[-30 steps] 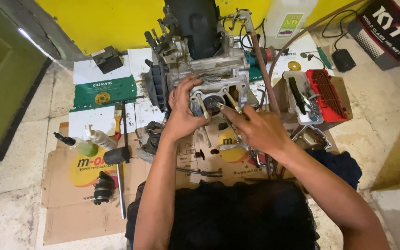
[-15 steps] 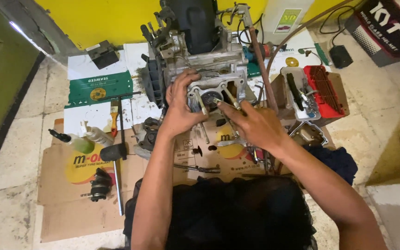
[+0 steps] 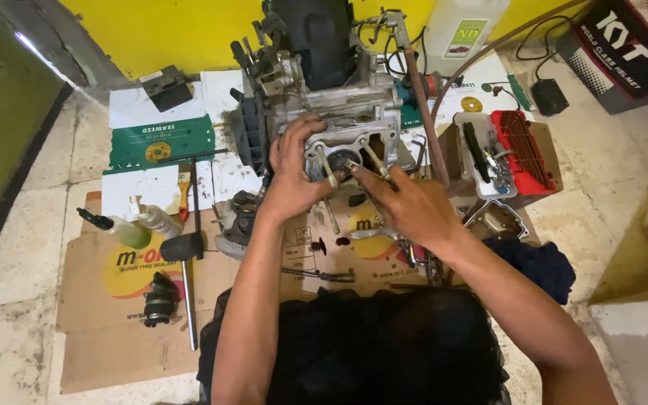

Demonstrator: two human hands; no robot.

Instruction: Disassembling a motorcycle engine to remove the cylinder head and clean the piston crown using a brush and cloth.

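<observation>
A grey motorcycle engine stands on the floor in front of me, with its cylinder opening facing me and long studs sticking out. My left hand grips the left side of the cylinder face, thumb over the rim. My right hand reaches in from the right. Its fingertips pinch a thin metal piece at the mouth of the bore. My knees in dark cloth fill the bottom of the view.
A hammer, two squeeze bottles, a black gear part and a T-handle wrench lie on cardboard at left. A red tray of tools, a blue rag and a white jug are at right.
Both hands have stayed at the cylinder opening. My right fingers have shifted slightly across the bore, and my left hand has settled a little lower on the cylinder's side.
</observation>
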